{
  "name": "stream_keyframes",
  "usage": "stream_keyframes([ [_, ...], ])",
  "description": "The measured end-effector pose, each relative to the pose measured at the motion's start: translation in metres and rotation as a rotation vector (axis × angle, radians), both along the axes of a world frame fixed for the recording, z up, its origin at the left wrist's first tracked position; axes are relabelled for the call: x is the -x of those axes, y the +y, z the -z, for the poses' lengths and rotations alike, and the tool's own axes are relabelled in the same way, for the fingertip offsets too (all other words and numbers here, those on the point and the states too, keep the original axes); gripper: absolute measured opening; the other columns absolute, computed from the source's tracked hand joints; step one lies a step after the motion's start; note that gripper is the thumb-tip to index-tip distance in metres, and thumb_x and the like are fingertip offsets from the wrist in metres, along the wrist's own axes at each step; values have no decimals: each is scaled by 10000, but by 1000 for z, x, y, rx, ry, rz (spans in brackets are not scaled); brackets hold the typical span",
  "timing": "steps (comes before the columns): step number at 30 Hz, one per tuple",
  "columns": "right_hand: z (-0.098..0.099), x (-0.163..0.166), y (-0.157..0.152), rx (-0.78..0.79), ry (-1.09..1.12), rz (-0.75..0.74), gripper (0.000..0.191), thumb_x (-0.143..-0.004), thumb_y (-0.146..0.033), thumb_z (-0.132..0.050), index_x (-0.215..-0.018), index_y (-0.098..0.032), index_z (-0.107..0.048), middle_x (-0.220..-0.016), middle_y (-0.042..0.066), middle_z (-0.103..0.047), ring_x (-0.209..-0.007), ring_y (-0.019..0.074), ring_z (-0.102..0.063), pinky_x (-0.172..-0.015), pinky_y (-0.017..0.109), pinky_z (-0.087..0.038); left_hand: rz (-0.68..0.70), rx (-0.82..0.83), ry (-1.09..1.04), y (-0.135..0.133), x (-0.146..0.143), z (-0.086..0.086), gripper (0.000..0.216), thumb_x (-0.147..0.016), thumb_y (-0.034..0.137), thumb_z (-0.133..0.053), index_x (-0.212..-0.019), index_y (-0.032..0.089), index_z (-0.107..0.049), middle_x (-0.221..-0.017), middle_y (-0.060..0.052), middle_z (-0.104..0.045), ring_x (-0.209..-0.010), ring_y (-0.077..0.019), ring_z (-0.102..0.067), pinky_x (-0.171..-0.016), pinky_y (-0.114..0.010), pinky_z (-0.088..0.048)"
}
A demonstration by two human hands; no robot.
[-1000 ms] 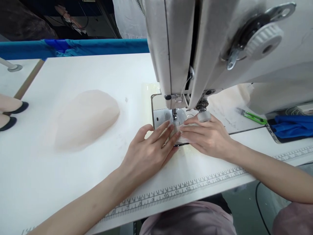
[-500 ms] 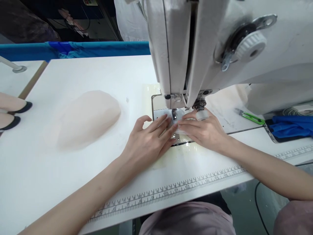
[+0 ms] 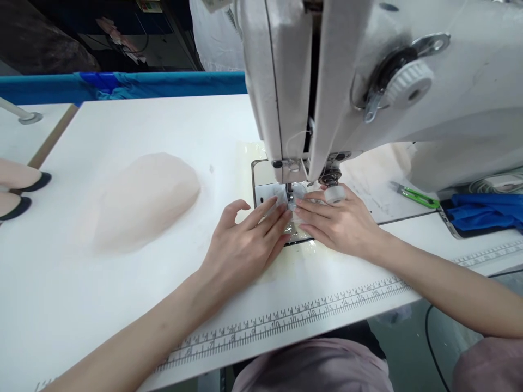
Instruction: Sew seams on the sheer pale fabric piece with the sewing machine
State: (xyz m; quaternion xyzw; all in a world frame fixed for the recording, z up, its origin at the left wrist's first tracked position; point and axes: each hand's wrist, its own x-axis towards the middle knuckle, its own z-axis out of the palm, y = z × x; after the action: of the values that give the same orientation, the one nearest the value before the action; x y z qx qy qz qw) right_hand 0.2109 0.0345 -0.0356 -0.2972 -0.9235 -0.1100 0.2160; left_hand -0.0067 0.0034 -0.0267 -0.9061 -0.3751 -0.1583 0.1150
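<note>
Steadying sheer pc. (image 3: pixel 296 218) at presser foot (image 3: pixel 290 193);
L hand (image 3: pixel 244 245) & R hand (image 3: pixel 345 224) flat, fingers slightly spread, a bit farther in vs. before; so pc. (prob.) feeds thru.

Head-worn view, near, facing forward (and down)

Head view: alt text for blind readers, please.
Bare left hand and right hand rest on sheer pale material at the metal presser foot of a grey sewing machine. Rounded beige fabric lies left on a white tabletop; green snips and crumpled blue cloth lie right.
</note>
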Motion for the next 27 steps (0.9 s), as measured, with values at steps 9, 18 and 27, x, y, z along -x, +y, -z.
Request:
stream_keyframes([
  [9, -1, 0, 2, -3, -10, 11, 248, -974, -279, -480, -1066, -184, -690, -1063, 20, -725, -947, 188, -626, -961, 401, -388, -5, -24, 18, 4, -1, -3, 260, -972, 212, -438, -1201, 198, -559, -1203, -72, -655, -1170, -224, -594, -873, -456, -399],
  [18, 1, 1, 5, 16, -34, 28, 265, -978, -268, -466, -1089, -168, -686, -1030, 41, -733, -963, 200, -620, -987, 430, -387, -33, 133, -6, 9, 0, -3, 292, -974, 231, -413, -1237, 238, -539, -1278, -70, -607, -1211, -259, -562, -926, -524, -395],
  [27, 1, 2, 6, -26, -56, 44, 271, -983, -249, -451, -1100, -152, -676, -1056, 45, -726, -978, 199, -609, -1014, 413, -344, -11, 8, 42, 13, 1, -2, 275, -973, 234, -418, -1207, 179, -554, -1227, -90, -640, -1172, -248, -592, -884, -498, -379],
])
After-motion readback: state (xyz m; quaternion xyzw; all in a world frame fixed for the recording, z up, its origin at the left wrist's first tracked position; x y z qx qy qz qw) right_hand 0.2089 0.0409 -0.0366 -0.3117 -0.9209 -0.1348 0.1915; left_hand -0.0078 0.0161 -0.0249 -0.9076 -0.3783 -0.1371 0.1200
